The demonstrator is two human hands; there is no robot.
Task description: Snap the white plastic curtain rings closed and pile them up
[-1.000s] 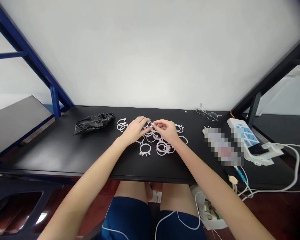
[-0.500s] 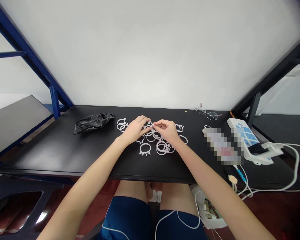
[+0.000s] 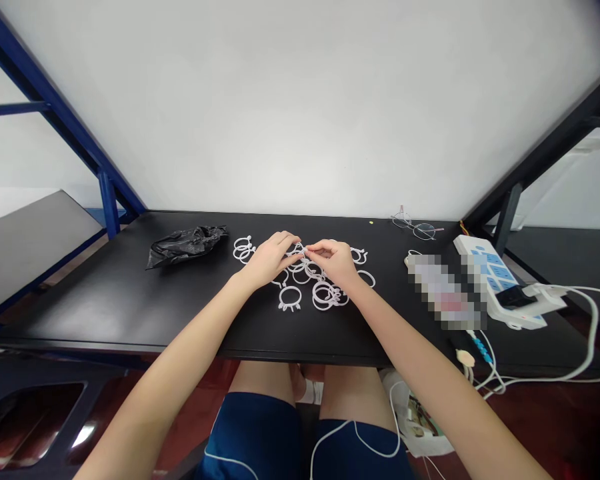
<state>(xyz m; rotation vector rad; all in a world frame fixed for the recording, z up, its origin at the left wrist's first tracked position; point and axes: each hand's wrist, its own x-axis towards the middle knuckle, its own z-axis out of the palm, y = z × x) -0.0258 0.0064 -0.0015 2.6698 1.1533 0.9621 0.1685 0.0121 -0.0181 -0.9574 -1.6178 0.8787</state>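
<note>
Several white plastic rings with small knobs lie loosely piled on the black desk. Over the back of the pile, my left hand has its thumb and fingers closed on a small white plastic ring. From the right, my right hand pinches the same white piece, thumb against forefinger. My fingers partly cover it. Nearest the front lies a ring with several prongs; overlapping rings lie beneath my right hand. More rings sit left of my left hand.
A crumpled black plastic bag lies at the left. To the right are eyeglasses, a blurred-out flat object and a white power strip with a plug and cables. Blue metal posts frame the desk.
</note>
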